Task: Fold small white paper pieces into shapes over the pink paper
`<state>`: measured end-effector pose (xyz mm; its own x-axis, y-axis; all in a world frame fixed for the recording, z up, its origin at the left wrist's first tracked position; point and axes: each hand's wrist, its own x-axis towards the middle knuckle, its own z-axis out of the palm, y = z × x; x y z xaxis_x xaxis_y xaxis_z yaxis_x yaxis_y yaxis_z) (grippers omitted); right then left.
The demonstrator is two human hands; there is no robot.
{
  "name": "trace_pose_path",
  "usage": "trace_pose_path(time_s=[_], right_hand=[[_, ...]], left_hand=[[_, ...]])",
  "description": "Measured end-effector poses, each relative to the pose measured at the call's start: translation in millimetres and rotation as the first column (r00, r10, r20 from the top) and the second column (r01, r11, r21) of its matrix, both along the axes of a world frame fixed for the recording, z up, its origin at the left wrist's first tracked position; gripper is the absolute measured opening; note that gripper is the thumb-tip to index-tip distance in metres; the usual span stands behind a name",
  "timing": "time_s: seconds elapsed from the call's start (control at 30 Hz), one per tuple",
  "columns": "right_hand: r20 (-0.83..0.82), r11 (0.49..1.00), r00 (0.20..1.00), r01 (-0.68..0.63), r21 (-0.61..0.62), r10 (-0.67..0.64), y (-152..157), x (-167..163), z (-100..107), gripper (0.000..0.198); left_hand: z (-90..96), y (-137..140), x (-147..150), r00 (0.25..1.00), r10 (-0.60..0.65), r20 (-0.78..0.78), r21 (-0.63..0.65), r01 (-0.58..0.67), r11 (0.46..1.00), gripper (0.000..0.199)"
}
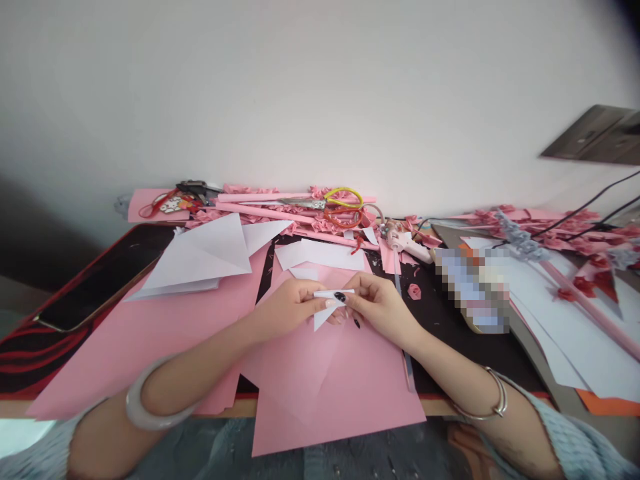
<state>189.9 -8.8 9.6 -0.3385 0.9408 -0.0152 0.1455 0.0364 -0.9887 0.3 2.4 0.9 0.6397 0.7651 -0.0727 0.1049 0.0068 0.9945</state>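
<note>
Between my two hands is a small piece of white paper (323,319), rolled along its upper edge with a pointed flap hanging down. My left hand (294,305) pinches its left end, thumb on the near side. At the right end, my right hand (371,303) grips the roll with its thumb in front and other fingers partly hidden behind. Both hands are over a large pink sheet (335,393) that overhangs the table's front edge. Just behind them lie white paper pieces (325,255).
Folded white sheets (200,257) rest on pink paper (195,340) at left, beside a dark phone (105,277). Scissors (320,202) lie on pink paper stems along the wall. A glue gun (405,243) and a blurred-out phone (473,293) are at right, near white sheets (565,327).
</note>
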Motion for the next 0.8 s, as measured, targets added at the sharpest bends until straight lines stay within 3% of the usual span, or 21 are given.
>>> trace_pose_path(time_s=[0.33, 0.8], right_hand=[[-0.145, 0.995, 0.987, -0.081, -0.059, 0.072, -0.2, 0.7, 2.7, 0.03], [-0.041, 1.0, 0.999, -0.027, -0.013, 0.026, -1.0, 2.0, 0.5, 0.029]], left_hand=[[2.5, -1.4, -1.2, 0.978, 0.099, -0.182, 0.18, -0.066, 0.981, 0.021], [2.3, -0.8, -0.4, 1.0, -0.026, 0.008, -0.026, 0.026, 0.999, 0.015]])
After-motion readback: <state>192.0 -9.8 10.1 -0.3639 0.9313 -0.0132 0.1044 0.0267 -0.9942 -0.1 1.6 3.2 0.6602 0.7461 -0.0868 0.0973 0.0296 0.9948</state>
